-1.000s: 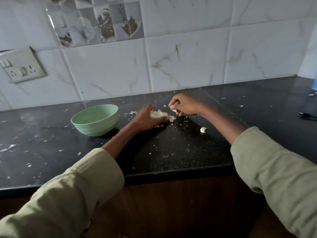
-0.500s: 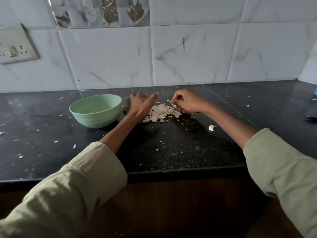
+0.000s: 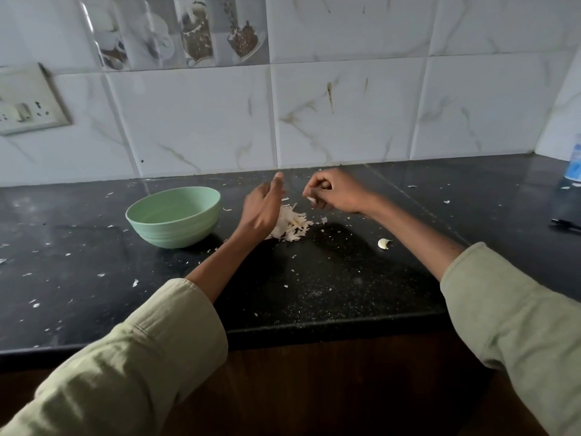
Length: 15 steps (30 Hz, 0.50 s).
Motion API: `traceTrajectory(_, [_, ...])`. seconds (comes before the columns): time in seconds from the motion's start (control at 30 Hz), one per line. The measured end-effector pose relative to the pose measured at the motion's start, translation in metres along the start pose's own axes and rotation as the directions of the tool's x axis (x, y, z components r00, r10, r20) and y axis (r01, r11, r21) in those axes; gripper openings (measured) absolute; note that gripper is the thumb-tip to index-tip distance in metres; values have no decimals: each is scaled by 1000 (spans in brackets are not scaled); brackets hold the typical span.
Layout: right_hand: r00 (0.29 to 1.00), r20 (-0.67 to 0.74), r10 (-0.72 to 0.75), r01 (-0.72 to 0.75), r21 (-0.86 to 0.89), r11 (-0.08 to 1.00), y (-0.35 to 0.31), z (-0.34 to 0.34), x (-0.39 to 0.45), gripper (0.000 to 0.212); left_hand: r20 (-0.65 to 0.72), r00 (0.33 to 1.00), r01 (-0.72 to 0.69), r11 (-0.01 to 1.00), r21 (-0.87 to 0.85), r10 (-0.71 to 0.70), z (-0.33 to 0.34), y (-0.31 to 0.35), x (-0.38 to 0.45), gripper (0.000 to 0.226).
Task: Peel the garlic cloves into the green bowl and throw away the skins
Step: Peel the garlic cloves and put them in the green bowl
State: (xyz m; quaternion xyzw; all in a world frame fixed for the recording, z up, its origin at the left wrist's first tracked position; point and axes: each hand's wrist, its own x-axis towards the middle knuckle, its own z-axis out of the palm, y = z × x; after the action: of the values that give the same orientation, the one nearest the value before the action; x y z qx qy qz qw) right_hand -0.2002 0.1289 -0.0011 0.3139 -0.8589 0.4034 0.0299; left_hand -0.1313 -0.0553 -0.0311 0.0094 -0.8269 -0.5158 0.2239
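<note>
The right hand (image 3: 338, 193) pinches a small pale scrap (image 3: 311, 199), apparently a piece of garlic skin, between thumb and fingertips. The left hand (image 3: 262, 209) is raised with its fingers relaxed, holding nothing, just over the left side of the skin pile (image 3: 292, 226). The green bowl (image 3: 173, 212) stands to the left of the pile, near but not touching it; its contents cannot be determined from this angle. One loose clove (image 3: 384, 243) lies on the table (image 3: 314, 294) to the right of the pile, beside the right forearm.

Judged step: gathering skins for disposal.

Procedure:
1. Drop the pinched scrap onto the pile rather than carrying it separately.
2. Cup both hands around the pile from opposite sides and close inward; skins are light and scatter under fast motion.
3. Keep the loose clove out of the sweep. It appears to belong with the bowl, not the waste.

Clearances: the wall (image 3: 345, 121) runs close behind the hands, limiting forward reach. The front edge of the table is well clear of the pile, with open dark surface between. Small flakes lie scattered across the table and call for a second sweep.
</note>
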Motion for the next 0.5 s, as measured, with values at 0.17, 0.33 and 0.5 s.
traceTrajectory(0.17, [997, 48, 62, -61, -22, 998, 10, -17, -5, 30, 23, 999, 32, 999, -19, -32, -1, -5, 8, 71])
traceTrajectory(0.33, [997, 71, 27, -25, -30, 999, 6, -23, -10, 23, 58, 998, 21, 999, -38, -19, 2, -9, 13, 73])
traceTrajectory(0.5, [996, 87, -18, 27, -96, 995, 3, -22, -10, 21, 57, 998, 22, 993, -118, -15, 4, -12, 21, 68])
